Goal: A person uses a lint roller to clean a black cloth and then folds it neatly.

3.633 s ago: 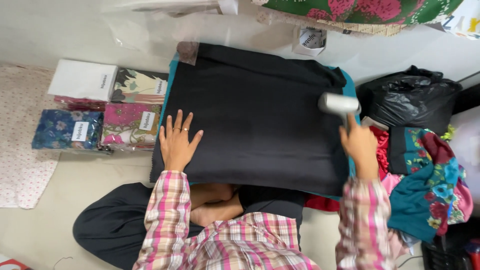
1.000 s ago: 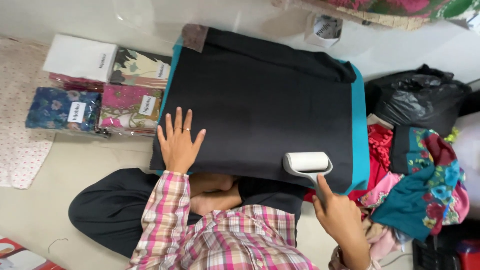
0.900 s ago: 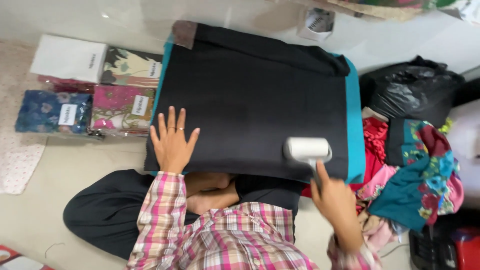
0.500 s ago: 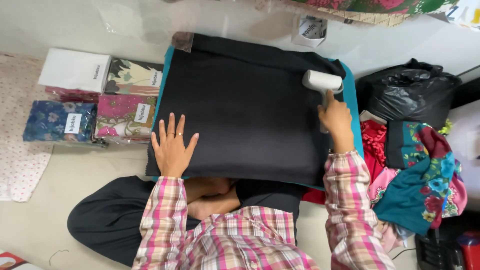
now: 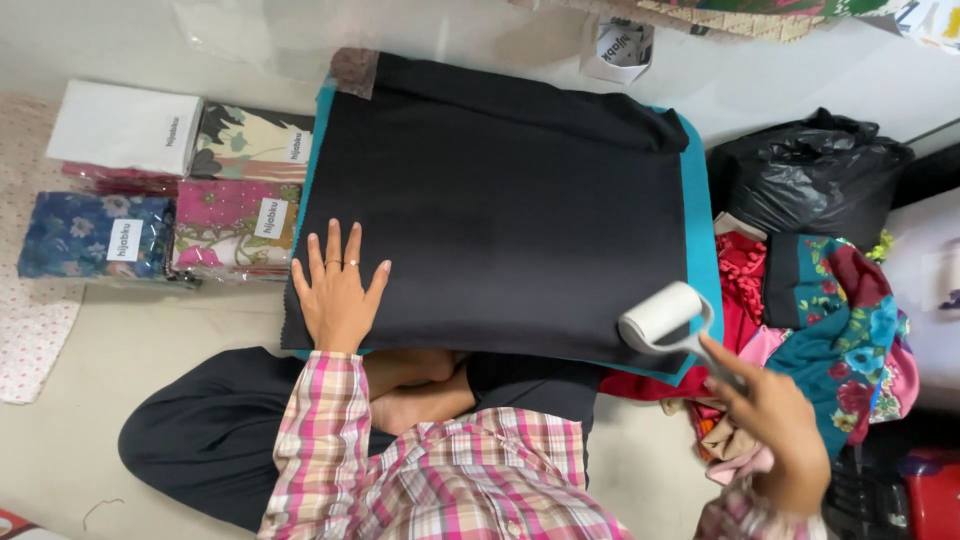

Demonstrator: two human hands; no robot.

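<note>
Down on the floor (image 5: 130, 340), a black cloth (image 5: 500, 215) lies spread flat over a teal board (image 5: 700, 250), whose edge shows along the right side and at the near corners. The left hand (image 5: 338, 295) rests palm down on the cloth's near left corner, fingers (image 5: 330, 250) spread wide and flat, a ring on one of them. The right hand (image 5: 775, 420) is off the cloth to the near right, its fingers wrapped around the handle of a lint roller (image 5: 662, 318); the white roller head sits at the cloth's near right edge, just where the black meets the teal strip, and whether it touches the fabric I cannot tell. Both sleeves are pink plaid, and the person sits cross-legged with bare feet (image 5: 420, 390) tucked under the near edge of the board. Left of the cloth, flat packs of patterned fabric (image 5: 165, 195) lie stacked side by side, one white, others floral in blue, pink and cream, each with a small white label. Right of the board, a black bag (image 5: 810, 175) stands bunched, and nearer the person a heap of coloured cloths (image 5: 830, 320) in red, teal and pink lies just beside the roller hand. Beyond the far edge of the cloth, a small folded paper box (image 5: 618, 48) sits on the floor.
</note>
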